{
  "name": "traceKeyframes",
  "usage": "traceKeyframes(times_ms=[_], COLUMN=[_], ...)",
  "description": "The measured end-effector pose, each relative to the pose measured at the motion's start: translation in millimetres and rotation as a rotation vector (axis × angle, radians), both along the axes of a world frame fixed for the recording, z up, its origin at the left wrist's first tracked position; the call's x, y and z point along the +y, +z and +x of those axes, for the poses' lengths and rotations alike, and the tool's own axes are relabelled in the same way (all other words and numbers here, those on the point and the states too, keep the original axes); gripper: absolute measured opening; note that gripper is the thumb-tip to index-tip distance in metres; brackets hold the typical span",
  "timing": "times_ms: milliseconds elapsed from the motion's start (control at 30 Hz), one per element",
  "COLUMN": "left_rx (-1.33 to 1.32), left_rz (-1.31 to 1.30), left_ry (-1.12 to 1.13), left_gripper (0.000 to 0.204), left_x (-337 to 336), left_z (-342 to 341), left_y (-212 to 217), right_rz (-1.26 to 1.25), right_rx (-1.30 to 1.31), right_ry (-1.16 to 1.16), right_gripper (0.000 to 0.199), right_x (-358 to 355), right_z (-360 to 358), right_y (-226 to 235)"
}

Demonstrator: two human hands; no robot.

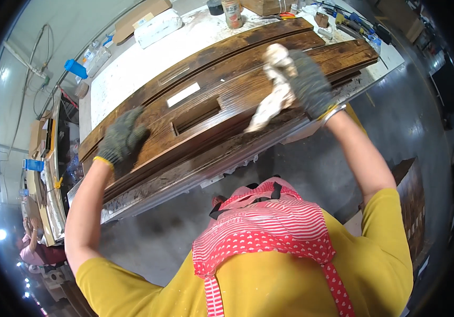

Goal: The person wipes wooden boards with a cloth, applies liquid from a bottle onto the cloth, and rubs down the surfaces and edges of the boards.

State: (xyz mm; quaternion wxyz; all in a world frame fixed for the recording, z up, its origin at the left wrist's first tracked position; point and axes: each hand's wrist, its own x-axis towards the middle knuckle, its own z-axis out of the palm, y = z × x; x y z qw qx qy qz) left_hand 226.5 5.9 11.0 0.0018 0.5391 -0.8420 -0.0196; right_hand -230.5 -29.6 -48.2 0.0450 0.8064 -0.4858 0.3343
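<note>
A dark brown stained wooden piece (253, 87), made of long boards with a rectangular cutout (198, 116), lies lengthwise on a white-topped worktable (126, 79). My left hand (121, 137), in a dark grey-green work glove with a yellow cuff, rests on its left end, fingers stretched over the wood. Over its right part is my right hand (311, 84), gloved alike and slightly blurred. It grips a crumpled, stained whitish rag (274, 95), which hangs down past the near edge of the wood. A white label (183, 94) sits near the cutout.
Along the table's back stand a wrapped white bundle (158, 27), a jar (232, 13) and a dark cup (215, 7). Several hand tools (351, 24) lie at the far right. Blue-capped bottles (76, 68) are at the left; a person (34, 245) is beyond, lower left.
</note>
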Motion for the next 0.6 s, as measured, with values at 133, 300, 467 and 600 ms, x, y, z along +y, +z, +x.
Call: traceKeyframes(times_ms=[133,300,467,600], left_rx=[-0.102,0.112,-0.114,-0.141], left_rz=[-0.054,0.153,-0.075,-0.074], left_ry=[-0.448,0.013,-0.312,-0.33], left_gripper=[0.043,0.036,0.041,0.045], left_x=[19,26,15,18], left_z=[107,97,124,129], left_y=[-23,-30,-58,-54], right_rz=[-0.166,-0.064,0.047,-0.198], right_rx=[0.107,0.046,0.283,-0.016], right_ry=[-0.298,-0.088,-0.047,0.078], right_gripper=[0.029,0.017,0.021,0.024], right_x=[-7,39,78,69], right_z=[-10,100,241,219], right_y=[-22,-1,7,-4])
